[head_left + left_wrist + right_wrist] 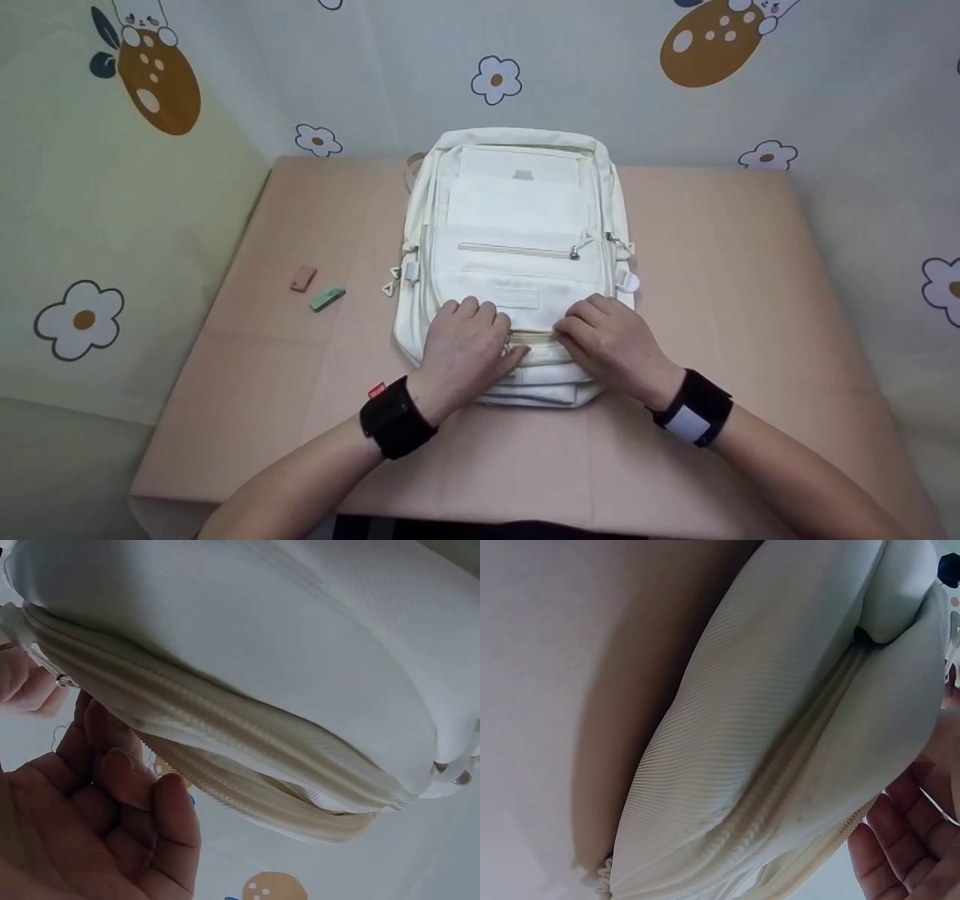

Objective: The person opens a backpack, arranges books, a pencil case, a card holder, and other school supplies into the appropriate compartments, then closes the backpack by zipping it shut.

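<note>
A cream backpack (517,202) lies on its back on the table, its lower end towards me. Both hands are at the zipped front pocket near that end, and a strip of its zip (536,334) shows between them. My left hand (466,341) grips the pocket edge with bent fingers, thumb pointing right. To the right, my right hand (615,341) pinches the pocket's edge by the zip. In the left wrist view, a metal zip pull (66,681) sits near the right hand's fingers. The fingertips' exact hold is partly hidden.
Left of the backpack, a small pink block (303,278) and a small green block (328,299) lie on the pinkish table cover (720,300). Patterned curtains (585,90) stand behind and on both sides. Straps and buckles hang at the bag's sides.
</note>
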### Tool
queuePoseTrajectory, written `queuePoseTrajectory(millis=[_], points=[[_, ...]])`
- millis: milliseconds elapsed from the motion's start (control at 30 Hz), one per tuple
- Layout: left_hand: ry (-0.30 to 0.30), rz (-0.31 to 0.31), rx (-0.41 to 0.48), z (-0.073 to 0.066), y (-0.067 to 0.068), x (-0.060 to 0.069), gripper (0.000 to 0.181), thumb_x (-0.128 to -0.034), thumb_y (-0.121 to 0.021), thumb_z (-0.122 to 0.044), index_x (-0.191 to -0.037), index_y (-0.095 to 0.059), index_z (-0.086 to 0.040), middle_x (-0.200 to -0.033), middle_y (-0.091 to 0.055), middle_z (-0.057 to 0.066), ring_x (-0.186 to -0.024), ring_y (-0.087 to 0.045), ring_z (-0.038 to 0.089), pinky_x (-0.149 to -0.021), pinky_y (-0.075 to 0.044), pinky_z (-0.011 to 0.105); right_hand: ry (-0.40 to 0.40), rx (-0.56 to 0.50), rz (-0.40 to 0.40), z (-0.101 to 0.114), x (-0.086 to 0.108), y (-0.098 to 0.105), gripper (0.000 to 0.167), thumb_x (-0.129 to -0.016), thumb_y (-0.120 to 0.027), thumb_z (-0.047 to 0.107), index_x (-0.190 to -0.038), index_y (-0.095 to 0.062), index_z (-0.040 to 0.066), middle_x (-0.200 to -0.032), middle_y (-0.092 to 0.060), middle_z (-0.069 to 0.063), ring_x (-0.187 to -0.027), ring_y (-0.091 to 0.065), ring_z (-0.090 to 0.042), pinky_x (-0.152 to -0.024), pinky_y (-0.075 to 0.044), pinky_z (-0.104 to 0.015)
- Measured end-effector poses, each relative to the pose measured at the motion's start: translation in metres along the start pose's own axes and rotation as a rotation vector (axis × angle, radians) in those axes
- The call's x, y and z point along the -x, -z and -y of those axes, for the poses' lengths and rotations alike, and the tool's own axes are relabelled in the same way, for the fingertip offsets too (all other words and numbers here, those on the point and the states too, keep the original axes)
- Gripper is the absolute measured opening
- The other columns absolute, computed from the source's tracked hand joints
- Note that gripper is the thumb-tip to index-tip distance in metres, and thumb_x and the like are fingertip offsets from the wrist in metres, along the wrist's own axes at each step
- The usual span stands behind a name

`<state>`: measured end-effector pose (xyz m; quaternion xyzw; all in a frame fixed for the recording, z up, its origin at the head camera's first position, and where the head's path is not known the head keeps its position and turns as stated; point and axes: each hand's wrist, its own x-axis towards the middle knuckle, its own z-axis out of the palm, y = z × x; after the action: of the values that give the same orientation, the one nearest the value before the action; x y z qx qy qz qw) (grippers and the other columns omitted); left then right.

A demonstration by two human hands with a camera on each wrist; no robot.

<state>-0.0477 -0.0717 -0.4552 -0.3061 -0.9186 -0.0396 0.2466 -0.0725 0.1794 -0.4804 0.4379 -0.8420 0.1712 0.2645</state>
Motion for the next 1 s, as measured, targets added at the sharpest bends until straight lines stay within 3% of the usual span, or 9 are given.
queuePoseTrajectory(millis=[133, 267, 467, 733, 867, 1000], points=[[0.003, -0.003, -0.025, -0.002, 0.002, 0.001, 0.025, -0.0910, -0.069, -0.026, -0.073, -0.060, -0.012, -0.068, -0.053, 0.001, -0.064, -0.051, 0.023, -0.058, -0.041, 0.037, -0.001, 0.003, -0.004, 0.000, 0.001, 0.000, 0.006, -0.089, -0.071, 0.004, -0.092, -0.073, 0.009, -0.087, -0.065, -0.002, -0.080, -0.060, -0.022, -0.070, -0.052, -0.037], [-0.027, 0.007, -0.016, 0.000, 0.006, 0.004, 0.016, -0.0850, -0.071, -0.015, -0.075, -0.059, -0.013, -0.069, -0.053, 0.001, -0.063, -0.050, 0.022, -0.056, -0.040, 0.035, -0.008, 0.006, -0.008, 0.000, 0.000, -0.001, 0.005, -0.089, -0.071, 0.004, -0.091, -0.073, 0.008, -0.087, -0.066, -0.002, -0.079, -0.060, -0.022, -0.070, -0.052, -0.037], [-0.037, 0.055, -0.018, 0.007, 0.017, 0.009, 0.030, -0.0682, -0.086, -0.015, -0.079, -0.058, -0.012, -0.072, -0.052, 0.001, -0.065, -0.049, 0.021, -0.056, -0.038, 0.033, -0.018, 0.013, -0.008, 0.000, 0.000, 0.001, 0.005, -0.088, -0.074, 0.002, -0.091, -0.072, 0.006, -0.087, -0.066, -0.004, -0.078, -0.060, -0.023, -0.069, -0.051, -0.037], [0.021, 0.037, -0.056, 0.037, 0.030, 0.021, 0.019, -0.0838, -0.069, 0.005, -0.076, -0.058, -0.009, -0.068, -0.051, 0.004, -0.060, -0.049, 0.023, -0.048, -0.035, 0.033, 0.004, 0.027, -0.037, -0.003, 0.000, 0.005, 0.006, -0.089, -0.071, 0.000, -0.091, -0.071, 0.006, -0.086, -0.065, -0.004, -0.078, -0.059, -0.023, -0.068, -0.051, -0.037], [0.080, 0.035, -0.027, 0.056, 0.032, 0.029, 0.017, -0.0886, -0.074, -0.004, -0.078, -0.061, -0.008, -0.069, -0.055, 0.004, -0.059, -0.049, 0.023, -0.047, -0.034, 0.034, 0.001, 0.031, -0.035, -0.002, 0.000, 0.006, 0.006, -0.088, -0.072, 0.000, -0.091, -0.071, 0.006, -0.087, -0.066, -0.004, -0.078, -0.059, -0.023, -0.069, -0.051, -0.037], [0.114, 0.035, 0.031, 0.065, 0.029, 0.034, 0.015, -0.0939, -0.074, -0.015, -0.084, -0.064, -0.009, -0.070, -0.059, 0.003, -0.058, -0.049, 0.022, -0.048, -0.035, 0.034, -0.008, 0.029, -0.014, -0.001, 0.000, 0.003, 0.007, -0.089, -0.071, 0.000, -0.091, -0.071, 0.007, -0.087, -0.066, -0.004, -0.079, -0.060, -0.023, -0.069, -0.051, -0.038]])
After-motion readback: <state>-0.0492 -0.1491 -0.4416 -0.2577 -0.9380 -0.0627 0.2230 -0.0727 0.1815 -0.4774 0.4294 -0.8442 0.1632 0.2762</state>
